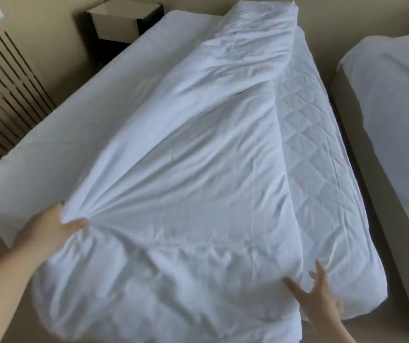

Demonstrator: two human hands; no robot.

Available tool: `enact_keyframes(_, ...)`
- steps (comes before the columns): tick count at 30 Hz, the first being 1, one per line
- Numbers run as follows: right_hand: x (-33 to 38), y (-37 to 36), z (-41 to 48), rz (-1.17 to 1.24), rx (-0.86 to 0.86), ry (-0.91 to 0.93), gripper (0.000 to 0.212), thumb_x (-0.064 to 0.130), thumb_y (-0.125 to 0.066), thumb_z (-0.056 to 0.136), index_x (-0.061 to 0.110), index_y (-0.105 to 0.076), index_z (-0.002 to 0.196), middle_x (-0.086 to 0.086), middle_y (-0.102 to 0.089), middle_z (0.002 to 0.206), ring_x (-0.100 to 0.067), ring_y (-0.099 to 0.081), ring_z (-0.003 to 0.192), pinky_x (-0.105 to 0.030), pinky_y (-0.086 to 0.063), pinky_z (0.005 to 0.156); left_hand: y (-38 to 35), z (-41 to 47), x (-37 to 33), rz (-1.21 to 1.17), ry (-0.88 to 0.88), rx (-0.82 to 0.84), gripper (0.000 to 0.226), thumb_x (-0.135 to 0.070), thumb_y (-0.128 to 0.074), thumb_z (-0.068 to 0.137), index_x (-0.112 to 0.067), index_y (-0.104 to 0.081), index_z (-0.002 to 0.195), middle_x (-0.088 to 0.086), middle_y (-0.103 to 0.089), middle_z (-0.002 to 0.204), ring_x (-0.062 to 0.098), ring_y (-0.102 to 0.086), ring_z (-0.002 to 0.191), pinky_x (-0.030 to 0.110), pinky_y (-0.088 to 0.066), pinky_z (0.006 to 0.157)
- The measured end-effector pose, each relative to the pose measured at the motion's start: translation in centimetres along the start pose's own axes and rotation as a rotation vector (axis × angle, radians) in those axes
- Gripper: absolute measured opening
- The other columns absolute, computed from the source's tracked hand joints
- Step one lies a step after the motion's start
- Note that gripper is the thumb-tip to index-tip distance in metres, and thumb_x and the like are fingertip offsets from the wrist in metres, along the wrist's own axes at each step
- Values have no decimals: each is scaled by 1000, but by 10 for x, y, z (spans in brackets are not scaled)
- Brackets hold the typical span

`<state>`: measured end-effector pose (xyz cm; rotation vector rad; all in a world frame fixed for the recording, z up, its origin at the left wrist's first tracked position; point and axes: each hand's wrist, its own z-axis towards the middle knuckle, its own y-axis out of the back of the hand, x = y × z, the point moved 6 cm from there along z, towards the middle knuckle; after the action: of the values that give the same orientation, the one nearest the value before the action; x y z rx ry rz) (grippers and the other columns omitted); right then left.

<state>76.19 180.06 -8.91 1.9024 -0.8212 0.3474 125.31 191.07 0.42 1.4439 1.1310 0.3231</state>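
While the left grip [57, 226] clenches the sheet [186, 169], probably soft and light, the right grip [319, 293] touches it, released; corners suit holding.

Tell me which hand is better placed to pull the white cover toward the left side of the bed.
Left. The left hand grips a bunch of the white cover; the right hand is open at its near edge, holding nothing.

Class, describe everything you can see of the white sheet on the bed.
The white sheet looks like thin, soft cotton, creased all over. It lies rumpled lengthwise along the bed, folded back to bare the quilted pad on the right. The left hand grips a bunch of it, creases fanning from there; the right hand rests spread-fingered on its near edge.
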Motion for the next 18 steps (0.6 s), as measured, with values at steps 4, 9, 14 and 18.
enact_keyframes(4, 9, -34, 2, 69, -10, -51, 91, 25, -77, 72, 9, -23, 144, -16, -35, 144, -31, -34, 132, -46, -26, 109, -45, 37, 44, -1, 56, 125, 26, -7, -69, 79, 11, -60, 96, 29, -63, 100, 39, -59, 92, 33, -33, 65)
enact_keyframes(9, 37, -35, 12, 276, -164, -118, 95, 27, -78, 72, 7, -19, 145, -14, -27, 149, -30, -30, 135, -41, -25, 111, -65, 73, 55, -317, 64, 236, 28, -12, -64, 84, 4, -61, 107, 22, -64, 102, 26, -56, 82, 33, -38, 71)
enact_keyframes(14, 61, -42, 14, 258, -177, -240, 100, 47, -82, 48, -10, -47, 122, -21, -56, 105, -36, -56, 99, -46, -45, 91, -75, 98, 41, -376, -50, 306, 23, -8, -70, 79, 2, -63, 99, 18, -64, 92, 24, -56, 79, 31, -39, 72)
enact_keyframes(18, 72, -38, -12, 293, -211, -272, 27, 10, -64, 84, -15, -61, 90, -17, -60, 54, -28, -58, 55, -34, -50, 51, -43, 125, 58, -480, 14, 199, 52, -45, -78, 58, 1, -63, 77, 11, -61, 63, 19, -53, 59, 27, -40, 52)
